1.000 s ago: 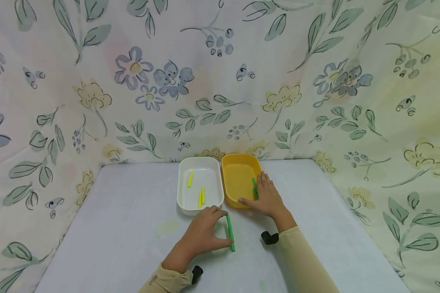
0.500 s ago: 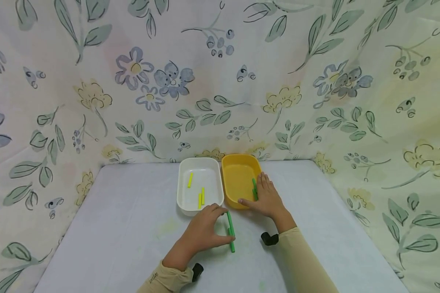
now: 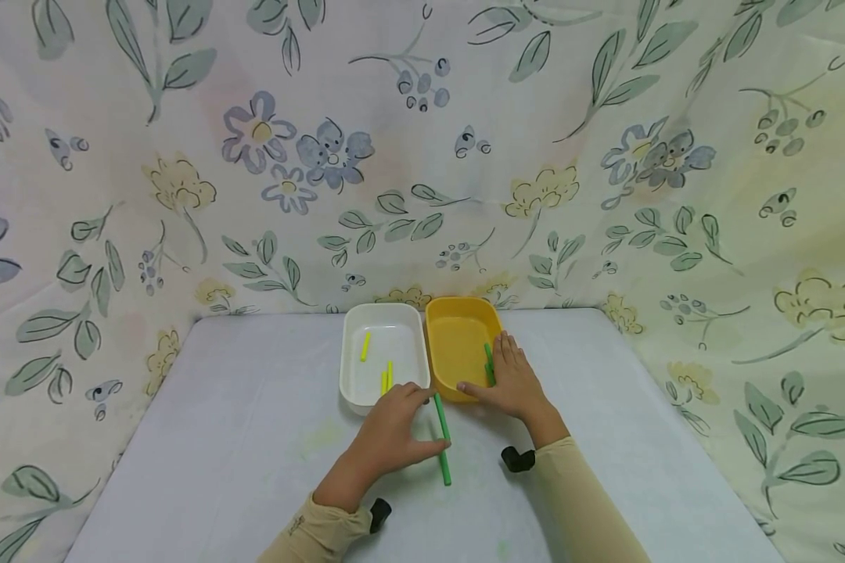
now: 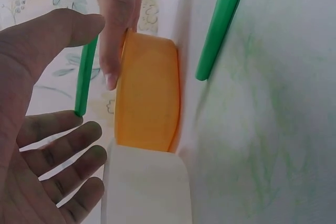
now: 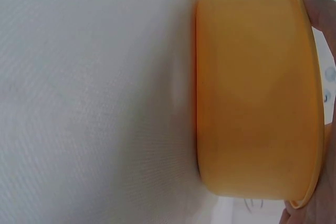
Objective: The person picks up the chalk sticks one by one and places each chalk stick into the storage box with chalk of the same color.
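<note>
My left hand pinches a slim green stick by its ends, thumb at one end and forefinger at the other. In the left wrist view this held stick is off the table, and the other fingers are spread. A second green stick lies on the cloth below. My right hand rests on the right front corner of the yellow tray, fingers straight along its side and thumb on the front rim. Green sticks lie inside, partly hidden by that hand.
Left of the yellow tray, touching or nearly so, stands a white tray with yellow sticks in it. White cloth with faint green smears covers the table. Floral fabric hangs behind and at both sides.
My left hand has raised the green stick and shifted slightly toward the trays, uncovering the second stick below. My right hand has stayed on the yellow tray.
</note>
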Tool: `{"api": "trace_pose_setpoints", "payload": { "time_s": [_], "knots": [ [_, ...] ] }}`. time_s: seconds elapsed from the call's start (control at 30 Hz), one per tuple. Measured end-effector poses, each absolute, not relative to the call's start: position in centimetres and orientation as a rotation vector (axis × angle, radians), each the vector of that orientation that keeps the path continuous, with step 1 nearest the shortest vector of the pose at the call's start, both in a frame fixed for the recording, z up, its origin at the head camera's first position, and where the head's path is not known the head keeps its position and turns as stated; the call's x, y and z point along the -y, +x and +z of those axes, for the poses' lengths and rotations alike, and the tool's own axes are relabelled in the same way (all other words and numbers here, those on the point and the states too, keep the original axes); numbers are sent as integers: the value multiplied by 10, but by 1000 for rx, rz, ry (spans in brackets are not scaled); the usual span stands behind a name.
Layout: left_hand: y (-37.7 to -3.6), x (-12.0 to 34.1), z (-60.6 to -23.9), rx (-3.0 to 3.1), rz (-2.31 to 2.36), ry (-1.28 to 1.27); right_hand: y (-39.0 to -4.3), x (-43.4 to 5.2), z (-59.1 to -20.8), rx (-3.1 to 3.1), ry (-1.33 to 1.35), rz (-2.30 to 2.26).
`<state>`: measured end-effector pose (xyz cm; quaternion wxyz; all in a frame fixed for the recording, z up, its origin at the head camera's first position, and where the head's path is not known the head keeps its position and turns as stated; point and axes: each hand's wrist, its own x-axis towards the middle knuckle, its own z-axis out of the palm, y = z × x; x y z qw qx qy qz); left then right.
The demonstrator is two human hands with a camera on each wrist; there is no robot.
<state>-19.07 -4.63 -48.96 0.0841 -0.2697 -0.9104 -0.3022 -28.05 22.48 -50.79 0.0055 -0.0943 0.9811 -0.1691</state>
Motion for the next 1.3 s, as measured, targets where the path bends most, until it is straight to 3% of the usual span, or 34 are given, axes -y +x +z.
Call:
{"api": "trace_pose_setpoints", "payload": {
  "time_s": [1.3],
  "knots": [
    [-250, 38, -472, 2821, -871, -717, -279, -225, -507, -3061, -297, -539]
  ]
}}
